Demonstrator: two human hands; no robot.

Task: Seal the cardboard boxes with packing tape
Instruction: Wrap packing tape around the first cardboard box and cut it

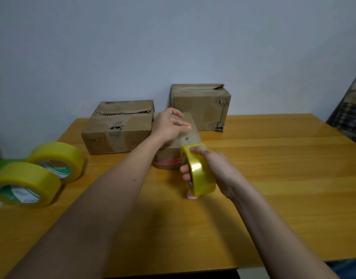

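A small cardboard box (pixel 190 137) stands mid-table, with a clear strip of tape running along its top down to a yellow tape roll (pixel 199 172). My right hand (pixel 211 168) grips that roll at the box's near edge, fingers through its core. My left hand (pixel 169 125) hovers over the box's left top, fingers loosely curled, holding nothing. Two more boxes sit behind: a torn one (pixel 116 127) to the left and a taller one (pixel 201 106) against the wall.
Two spare yellow tape rolls (pixel 56 158) (pixel 26 184) lie at the table's left edge, with something green behind them. The wooden table (pixel 273 168) is bare on the right. A dark framed object (pixel 350 109) leans at the far right.
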